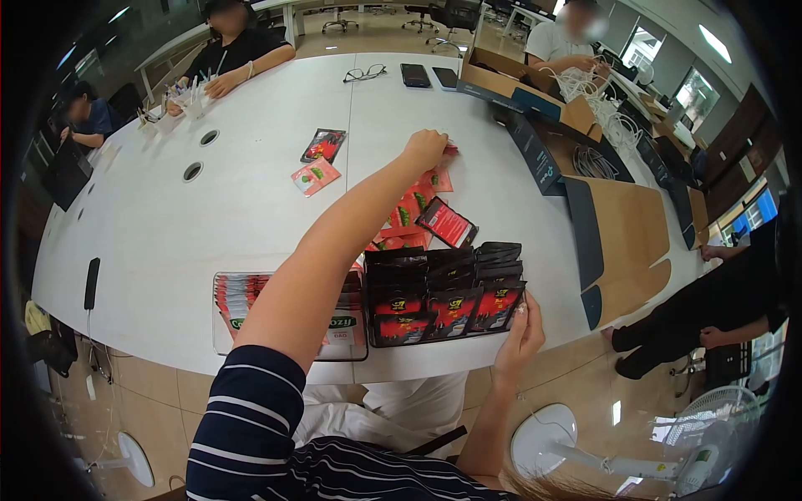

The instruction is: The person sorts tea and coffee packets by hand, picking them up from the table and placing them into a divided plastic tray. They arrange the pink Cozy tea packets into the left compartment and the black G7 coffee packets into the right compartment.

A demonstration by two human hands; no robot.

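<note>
My left hand point(428, 147) reaches across the table, fingers closed on a red sachet point(452, 150) that is mostly hidden. Under and beside that arm lie loose red sachets point(409, 210) with a green design and a black-and-red sachet point(448, 223). My right hand point(520, 334) grips the right end of a tray point(443, 339) at the table's near edge. Upright black coffee sachets point(452, 311) fill it in three columns. Left of it, partly behind my forearm, stands a wire-edged tray point(215, 326) of red and white sachets point(238, 294).
Two more sachets point(317, 174) lie left of my forearm. Glasses point(365, 73) and two phones point(415, 76) are at the far side. Open cardboard boxes point(622, 242) and white cables point(597, 96) crowd the right. Other people sit or stand around, and a fan point(702, 451) stands at lower right.
</note>
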